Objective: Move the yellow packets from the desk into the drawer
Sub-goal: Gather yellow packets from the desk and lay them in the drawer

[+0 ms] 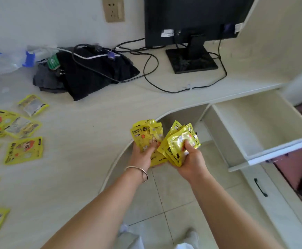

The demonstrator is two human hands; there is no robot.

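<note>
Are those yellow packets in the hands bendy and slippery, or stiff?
Probably bendy: the yellow packets curve and fan out in the right hand. Likely slippery too, since their shiny film glints. They seem light, because the left hand holds several at once.

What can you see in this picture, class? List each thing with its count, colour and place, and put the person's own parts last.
Loose packets: about nine, yellow, desk left side.
Held packets: a bunch, yellow, in both hands by the desk's curved edge.
Drawer: one, white, open, nothing in it, right.
Monitor: one, black, desk rear.
Cables: several, black and white, beside the monitor.
Cloth heap: black and grey, desk rear left.
Plastic bag: clear with blue, far left.
Wall socket: one, beige, wall.
Bangle: one, silver, left wrist.
Left hand: holding packets.
Right hand: holding packets.
</note>
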